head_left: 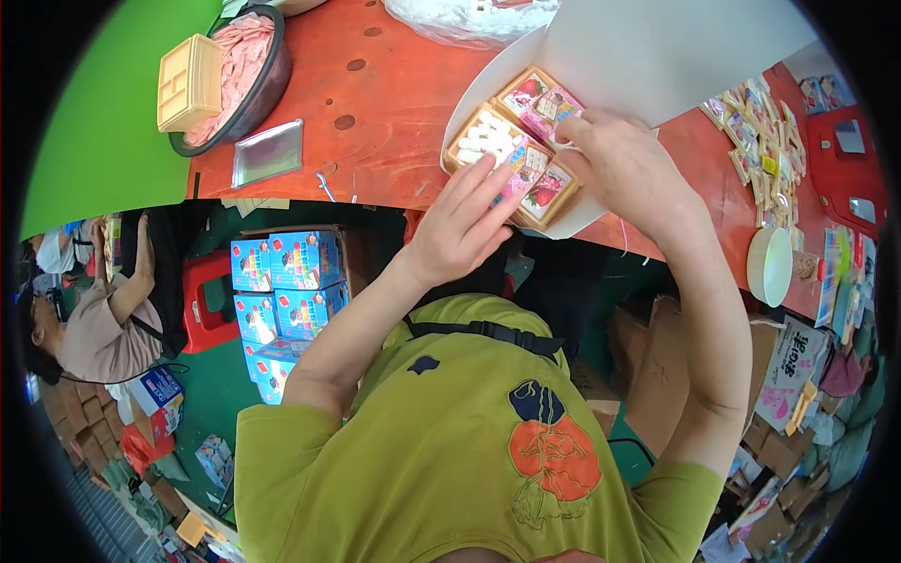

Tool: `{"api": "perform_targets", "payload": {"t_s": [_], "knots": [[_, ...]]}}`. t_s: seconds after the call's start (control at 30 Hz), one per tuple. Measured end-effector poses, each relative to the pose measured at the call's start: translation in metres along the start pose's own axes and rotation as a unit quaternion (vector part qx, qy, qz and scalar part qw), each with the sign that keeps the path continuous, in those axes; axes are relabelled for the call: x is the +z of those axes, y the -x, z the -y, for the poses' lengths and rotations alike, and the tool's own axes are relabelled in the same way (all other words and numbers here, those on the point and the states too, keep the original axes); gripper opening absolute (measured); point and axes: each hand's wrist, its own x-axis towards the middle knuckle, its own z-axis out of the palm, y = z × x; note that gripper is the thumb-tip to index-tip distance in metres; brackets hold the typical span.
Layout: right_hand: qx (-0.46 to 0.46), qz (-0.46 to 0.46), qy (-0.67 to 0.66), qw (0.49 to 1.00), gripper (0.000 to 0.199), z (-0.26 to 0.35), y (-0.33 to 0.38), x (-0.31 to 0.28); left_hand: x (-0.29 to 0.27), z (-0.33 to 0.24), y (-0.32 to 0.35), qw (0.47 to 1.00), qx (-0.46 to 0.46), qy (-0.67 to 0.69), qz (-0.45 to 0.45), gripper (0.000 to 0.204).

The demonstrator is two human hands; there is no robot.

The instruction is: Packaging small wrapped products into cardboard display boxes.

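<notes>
**Tan tray between my two hands, the right beside its upper packet**

The fingertips of my right hand (pixel 624 159) are close together just beside the upper pink packet (pixel 552 111); whether they pinch anything, I can't tell. My left hand (pixel 455 220) has its fingers straight, slightly apart, nearer the lower pink packet (pixel 532 165), whose long axis seems to run lower left to upper right. The tan tray (pixel 453 150) lies left of my right hand, on a white sheet (pixel 648 56) over the red table (pixel 404 103).

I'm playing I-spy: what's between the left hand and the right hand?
The head view shows a pink packet and a strawberry-picture packet between the left hand and right hand.
</notes>
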Motion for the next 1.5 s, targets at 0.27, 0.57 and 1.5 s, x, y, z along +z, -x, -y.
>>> {"api": "perform_targets", "payload": {"t_s": [0.27, 0.57, 1.5], "knots": [[-0.012, -0.096, -0.014, 0.995, 0.036, 0.015, 0.002, 0.017, 0.007, 0.016, -0.01, 0.956, -0.219, 0.074, -0.182, 0.059], [0.076, 0.091, 0.076, 0.99, 0.058, 0.054, -0.016, 0.017, 0.024, 0.011, -0.039, 0.873, -0.321, 0.3, -0.212, 0.047], [0.299, -0.315, 0.07, 0.898, 0.066, 0.012, 0.009, 0.097, 0.068, -0.048, -0.07, 0.897, -0.252, 0.335, -0.14, 0.109]]}}
